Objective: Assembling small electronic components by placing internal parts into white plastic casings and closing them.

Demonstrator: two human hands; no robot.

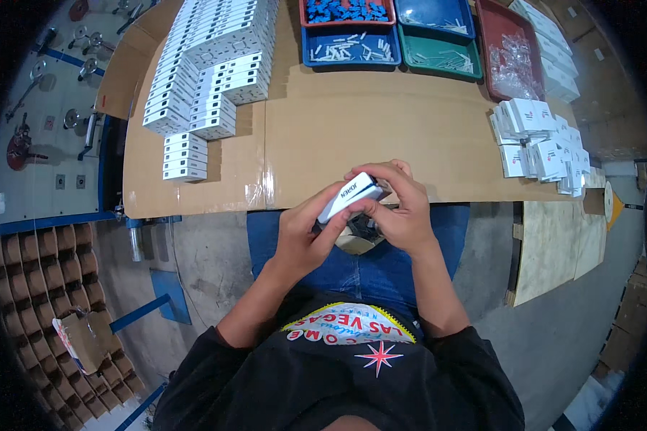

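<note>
A small white printed box (350, 197) is held between my two hands, tilted, at the near edge of the cardboard-covered table. My left hand (303, 230) grips its lower left end, thumb on the near side. The right hand (404, 208) closes round the other end, where a dark gap shows along the box. Beneath the hands, over my lap, an open container (358, 243) with dark things in it is partly hidden by my fingers. What lies inside the white box I cannot make out.
White boxes (230, 43) stand in stacked rows at the back left. Plastic trays (352, 66) of small blue and white parts line the back, beside a red tray (490, 72) with clear bags. White packets (546, 144) are piled at right. A partitioned cardboard crate (47, 287) is at lower left.
</note>
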